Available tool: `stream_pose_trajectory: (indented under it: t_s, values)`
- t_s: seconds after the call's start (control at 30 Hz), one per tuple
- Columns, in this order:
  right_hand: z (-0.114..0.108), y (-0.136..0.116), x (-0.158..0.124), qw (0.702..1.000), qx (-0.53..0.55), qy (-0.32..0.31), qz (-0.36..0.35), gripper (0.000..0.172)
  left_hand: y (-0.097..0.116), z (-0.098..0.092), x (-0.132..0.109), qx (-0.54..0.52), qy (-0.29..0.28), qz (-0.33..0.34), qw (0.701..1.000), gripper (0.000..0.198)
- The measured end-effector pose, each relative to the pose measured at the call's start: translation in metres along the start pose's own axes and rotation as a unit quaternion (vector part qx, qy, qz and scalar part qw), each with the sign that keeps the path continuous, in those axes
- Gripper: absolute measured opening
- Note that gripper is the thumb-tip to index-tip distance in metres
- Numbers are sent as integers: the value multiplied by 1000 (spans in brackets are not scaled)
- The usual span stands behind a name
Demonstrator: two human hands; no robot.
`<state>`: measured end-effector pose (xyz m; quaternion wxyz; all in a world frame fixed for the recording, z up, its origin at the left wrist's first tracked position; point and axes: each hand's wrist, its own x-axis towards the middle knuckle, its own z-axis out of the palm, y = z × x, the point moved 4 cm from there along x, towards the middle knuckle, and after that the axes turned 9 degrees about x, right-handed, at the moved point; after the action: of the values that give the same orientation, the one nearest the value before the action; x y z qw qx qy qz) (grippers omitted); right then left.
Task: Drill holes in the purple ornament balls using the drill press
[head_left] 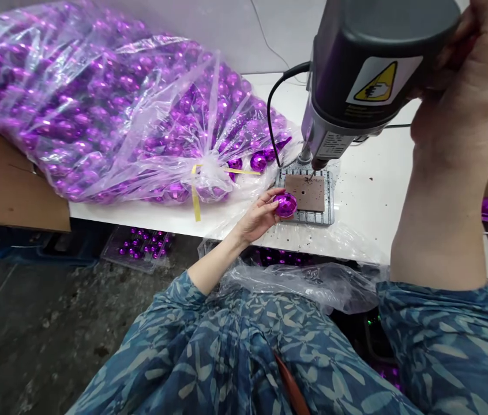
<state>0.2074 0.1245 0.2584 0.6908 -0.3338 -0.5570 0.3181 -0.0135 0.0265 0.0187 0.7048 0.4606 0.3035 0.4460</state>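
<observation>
My left hand (256, 218) pinches a shiny purple faceted bauble (285, 205) between thumb and fingers, at the left front edge of the drill press base (329, 214). A brown board (311, 199) with a small dark hole lies on that base, under the thin drill bit (312, 174). Above stands the black drill press head (382, 63) with a yellow warning label. My right hand (473, 63) is raised at the right side of the head, its fingers curled around the lever there; the lever is mostly hidden.
A large clear bag (118, 104) full of purple baubles, tied with yellow ribbon (196, 199), fills the left of the white table (365, 196). Loose purple ornaments (259, 161) lie beside the bag's neck. A black cable (271, 104) loops near the drill. Below stands a bin of baubles (140, 248).
</observation>
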Motion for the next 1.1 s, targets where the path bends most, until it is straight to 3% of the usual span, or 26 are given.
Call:
stream_pose_trajectory:
  t_s: [0.07, 0.13, 0.23, 0.33, 0.4, 0.5, 0.73, 0.87, 1.1]
  values:
    - [1, 0, 1, 1000, -5, -1, 11, 41, 3, 0, -3, 19, 4, 16, 1000, 50]
    - [0, 1, 1, 1000, -2, -5, 11, 38, 6, -1, -3, 90, 24, 72, 993, 47]
    - [-6, 3, -2, 1000, 20, 5, 3, 27, 8, 3, -4, 251, 49, 179, 950, 44]
    - [-20, 13, -15, 999, 9, 38, 33, 30, 4, 9, -5, 306, 48, 234, 922, 56]
    - [-31, 18, -34, 997, -22, 68, 17, 37, 2, 12, -4, 289, 47, 242, 925, 64]
    - [-42, 24, -79, 992, -66, 82, -71, 45, 1, 13, -3, 261, 53, 238, 934, 63]
    - [-26, 52, -195, 987, -136, -84, -28, 28, 3, 25, -7, 222, 44, 218, 949, 60]
    - [-23, 61, -222, 985, -131, -108, 13, 33, -2, 36, -9, 215, 34, 198, 956, 62]
    - [-27, 77, -238, 983, -88, -129, 95, 54, -12, 46, -10, 198, 45, 216, 955, 65]
